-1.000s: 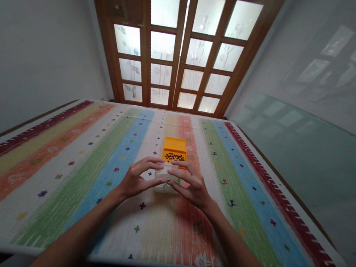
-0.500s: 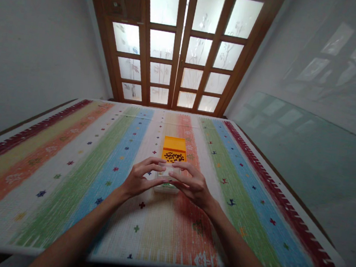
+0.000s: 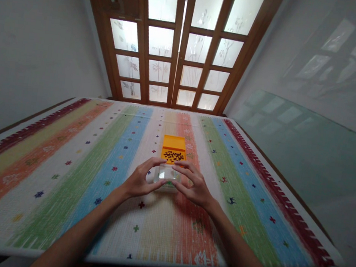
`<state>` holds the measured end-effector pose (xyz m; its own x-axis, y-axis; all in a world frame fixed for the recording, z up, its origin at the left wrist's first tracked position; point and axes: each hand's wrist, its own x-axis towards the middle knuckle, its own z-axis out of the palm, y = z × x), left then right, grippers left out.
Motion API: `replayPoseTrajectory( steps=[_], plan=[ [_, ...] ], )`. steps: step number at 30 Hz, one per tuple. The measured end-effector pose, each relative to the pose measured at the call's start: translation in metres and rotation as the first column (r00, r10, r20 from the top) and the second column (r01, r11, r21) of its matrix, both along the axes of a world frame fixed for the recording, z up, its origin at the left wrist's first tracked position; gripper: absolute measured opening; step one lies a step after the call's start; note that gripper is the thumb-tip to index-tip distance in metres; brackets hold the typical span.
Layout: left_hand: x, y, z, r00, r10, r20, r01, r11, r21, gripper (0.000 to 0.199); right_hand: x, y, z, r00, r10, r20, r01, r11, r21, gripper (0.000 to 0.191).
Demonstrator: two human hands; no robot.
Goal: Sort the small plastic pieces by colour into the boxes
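Note:
Between my two hands is a clear plastic box (image 3: 167, 173) with something green showing low inside it. My left hand (image 3: 142, 177) curves round its left side, thumb at the near edge and fingers at the far edge. My right hand (image 3: 193, 185) grips the right side in the same way. Just beyond the box lies an opened yellow case (image 3: 174, 142), its lid folded back. Many small dark pieces (image 3: 174, 156) are scattered in the case's nearer half.
A striped, patterned cloth (image 3: 95, 175) covers the table. Wooden doors with frosted panes (image 3: 161, 42) stand behind the far edge. A glass sheet (image 3: 292, 152) leans along the right wall.
The clear top between my hands now shows more plainly, with a bright reflection on it. My right fingers have shifted slightly and the thumbs are nearer the box's front edge.

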<state>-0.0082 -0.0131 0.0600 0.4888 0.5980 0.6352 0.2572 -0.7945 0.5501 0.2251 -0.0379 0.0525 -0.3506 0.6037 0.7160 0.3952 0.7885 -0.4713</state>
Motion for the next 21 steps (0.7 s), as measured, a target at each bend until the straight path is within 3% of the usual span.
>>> replayPoseTrajectory(
  steps=[21],
  plan=[
    [-0.0042, 0.0000, -0.0044, 0.999, 0.001, -0.044, -0.003, 0.999, -0.047, 0.051, 0.0003, 0.0023, -0.0068, 1.000, 0.018, 0.018, -0.017, 0.998, -0.057, 0.045]
  ],
)
